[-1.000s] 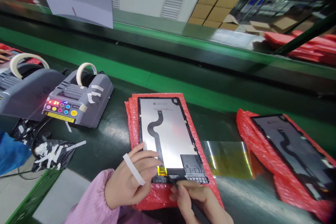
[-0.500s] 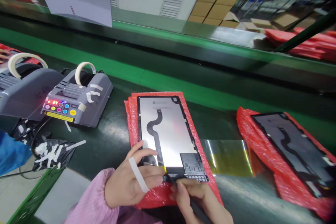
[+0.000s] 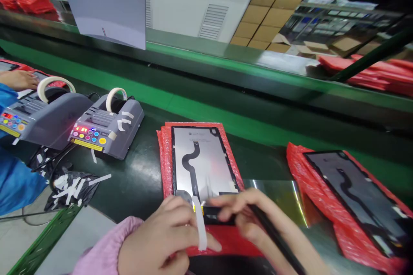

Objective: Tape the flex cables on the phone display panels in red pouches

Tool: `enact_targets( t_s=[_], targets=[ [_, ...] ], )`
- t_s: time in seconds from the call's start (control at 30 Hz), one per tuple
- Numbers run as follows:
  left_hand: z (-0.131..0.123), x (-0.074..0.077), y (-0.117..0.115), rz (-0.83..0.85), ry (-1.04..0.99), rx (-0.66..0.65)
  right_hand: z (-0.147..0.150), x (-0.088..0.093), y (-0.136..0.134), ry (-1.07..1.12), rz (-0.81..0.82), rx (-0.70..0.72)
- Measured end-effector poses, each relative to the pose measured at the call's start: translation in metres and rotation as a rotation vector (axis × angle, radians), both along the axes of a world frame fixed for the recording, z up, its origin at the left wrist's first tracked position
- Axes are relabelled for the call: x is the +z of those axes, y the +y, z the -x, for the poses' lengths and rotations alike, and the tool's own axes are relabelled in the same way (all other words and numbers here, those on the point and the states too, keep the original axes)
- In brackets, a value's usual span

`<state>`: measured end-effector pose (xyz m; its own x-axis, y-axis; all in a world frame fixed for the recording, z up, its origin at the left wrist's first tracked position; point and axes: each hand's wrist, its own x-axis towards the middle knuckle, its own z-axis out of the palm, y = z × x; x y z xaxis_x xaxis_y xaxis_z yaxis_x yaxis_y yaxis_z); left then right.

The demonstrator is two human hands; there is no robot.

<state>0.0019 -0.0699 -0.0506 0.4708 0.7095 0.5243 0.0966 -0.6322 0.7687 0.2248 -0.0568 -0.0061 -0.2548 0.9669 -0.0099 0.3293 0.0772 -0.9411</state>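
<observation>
A tablet display panel [image 3: 213,167], grey-backed with a black wavy flex cable [image 3: 187,161], lies on red bubble wrap [image 3: 232,240]. My left hand [image 3: 164,236] rests over its lower left corner, fingers bent but apart, with a strip of white tape [image 3: 201,230] clinging to them. From the right, my right hand [image 3: 264,223] reaches over the panel's lower edge. It grips a black stick-like tool [image 3: 274,234] against the palm, tip hidden, while its forefinger points toward the upper end of the tape. Yellow film [image 3: 197,209] shows between the hands.
Two grey tape dispensers [image 3: 108,126] stand at the left, beside another person's hand [image 3: 19,80]. At the right, a second display panel [image 3: 348,184] lies on red wrap. A transparent yellowish sheet [image 3: 280,197] sits between. Tape scraps [image 3: 69,189] cling to a black bag.
My left hand has turned and curled, bringing the tape strip beside the flex cable's lower end. My right hand has moved up over the panel, its tool swung back into the palm.
</observation>
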Motion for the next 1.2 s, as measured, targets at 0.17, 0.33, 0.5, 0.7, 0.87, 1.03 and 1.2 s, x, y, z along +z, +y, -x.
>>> enact_targets(
  t_s=[0.17,0.33,0.5,0.7,0.87,1.03,1.2],
  targets=[
    [-0.009,-0.001,-0.003,-0.053,0.161,0.063,0.023,0.014,0.028,0.367,0.497,0.268],
    [-0.004,0.001,-0.005,0.068,0.166,0.119,0.029,0.033,0.052,0.3,0.343,0.157],
    [0.006,-0.008,0.002,0.004,0.26,0.28,0.027,0.014,0.093,0.2,0.284,0.219],
    [0.012,-0.018,0.022,-0.062,0.362,0.47,0.035,-0.032,0.106,0.06,0.251,0.273],
    [0.01,-0.018,0.034,-0.103,0.388,0.497,0.039,-0.039,0.106,0.01,0.146,0.252],
    [0.008,-0.021,0.04,-0.176,0.475,0.504,0.043,-0.043,0.106,-0.069,0.081,0.204],
    [0.008,-0.022,0.043,-0.235,0.589,0.501,0.049,-0.054,0.108,-0.167,-0.002,0.112]
  ],
)
